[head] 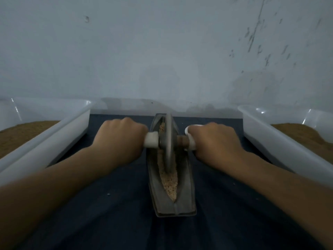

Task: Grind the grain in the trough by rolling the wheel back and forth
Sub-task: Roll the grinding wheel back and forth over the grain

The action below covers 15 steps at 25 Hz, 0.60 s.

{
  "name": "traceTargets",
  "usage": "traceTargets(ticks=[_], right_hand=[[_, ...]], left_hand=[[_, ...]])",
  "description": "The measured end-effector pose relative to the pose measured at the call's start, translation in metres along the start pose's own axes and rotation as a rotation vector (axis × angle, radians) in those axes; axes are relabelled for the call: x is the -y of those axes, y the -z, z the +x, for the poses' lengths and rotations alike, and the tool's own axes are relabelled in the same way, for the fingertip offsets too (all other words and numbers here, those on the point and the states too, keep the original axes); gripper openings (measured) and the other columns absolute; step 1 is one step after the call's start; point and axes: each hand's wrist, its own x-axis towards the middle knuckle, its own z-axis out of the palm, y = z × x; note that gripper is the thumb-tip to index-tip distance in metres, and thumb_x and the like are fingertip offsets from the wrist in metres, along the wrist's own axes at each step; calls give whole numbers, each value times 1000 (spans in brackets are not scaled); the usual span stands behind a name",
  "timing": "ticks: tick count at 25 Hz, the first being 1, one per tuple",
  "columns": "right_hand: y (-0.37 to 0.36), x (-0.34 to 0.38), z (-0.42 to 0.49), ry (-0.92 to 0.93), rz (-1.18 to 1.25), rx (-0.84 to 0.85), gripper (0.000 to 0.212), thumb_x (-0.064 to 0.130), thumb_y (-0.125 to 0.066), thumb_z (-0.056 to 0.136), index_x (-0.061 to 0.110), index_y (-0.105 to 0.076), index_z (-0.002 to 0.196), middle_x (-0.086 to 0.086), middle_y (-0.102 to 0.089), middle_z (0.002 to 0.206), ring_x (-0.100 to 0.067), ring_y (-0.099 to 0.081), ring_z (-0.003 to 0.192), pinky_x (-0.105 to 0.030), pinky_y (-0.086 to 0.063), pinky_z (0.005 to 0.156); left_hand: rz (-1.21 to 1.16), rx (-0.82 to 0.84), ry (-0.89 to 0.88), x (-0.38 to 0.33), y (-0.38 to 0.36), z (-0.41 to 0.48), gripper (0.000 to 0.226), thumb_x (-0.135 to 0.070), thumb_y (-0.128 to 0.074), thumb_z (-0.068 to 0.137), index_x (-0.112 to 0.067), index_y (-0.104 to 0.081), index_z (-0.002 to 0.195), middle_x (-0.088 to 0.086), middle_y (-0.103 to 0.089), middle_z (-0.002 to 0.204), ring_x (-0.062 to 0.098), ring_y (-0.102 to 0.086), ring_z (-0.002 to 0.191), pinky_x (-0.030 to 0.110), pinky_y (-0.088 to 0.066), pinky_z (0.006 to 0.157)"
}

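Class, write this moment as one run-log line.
left hand grips left handle | right hand grips right handle | wheel upright in trough | grain in groove

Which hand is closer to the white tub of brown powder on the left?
Left. The left hand grips the left handle just right of that tub; the right hand grips the right handle beyond the wheel, farther from it.

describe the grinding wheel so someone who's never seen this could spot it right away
Start at the dark blue cloth; a long grey trough of grain lies down its middle. Standing on edge in that trough is the wheel: a thin grey disc, the only round upright thing there, its handles gripped by the left hand and right hand.
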Motion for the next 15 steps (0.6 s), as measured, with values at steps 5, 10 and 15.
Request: traceTargets(ticks=[5,10,15], right_hand=[[3,7,0,-27,-68,-43,16,29,-58,76,32,-42,74,11,-35,58,-7,-25,47,-21,-11,46],[6,12,71,-125,-24,249,15,16,-63,92,21,-66,106,-7,-69,106,-29,-66,96,-33,-46,71],[10,2,-12,55,-10,-81,41,33,-64,59,32,-24,66,14,-18,56,-1,-12,47,-19,-6,46]], left_hand=[[-44,-47,-13,4,-12,-6,16,-36,-57,70,-32,-41,67,-11,-20,55,12,-18,42,19,-16,44],[-174,191,297,-4,-23,39,12,-32,-59,91,-25,-65,97,2,-61,88,27,-62,78,35,-41,63],[-38,-142,-34,6,-10,-21,37,-34,-68,59,-34,-33,69,-12,-16,56,9,-7,44,17,-5,47]])
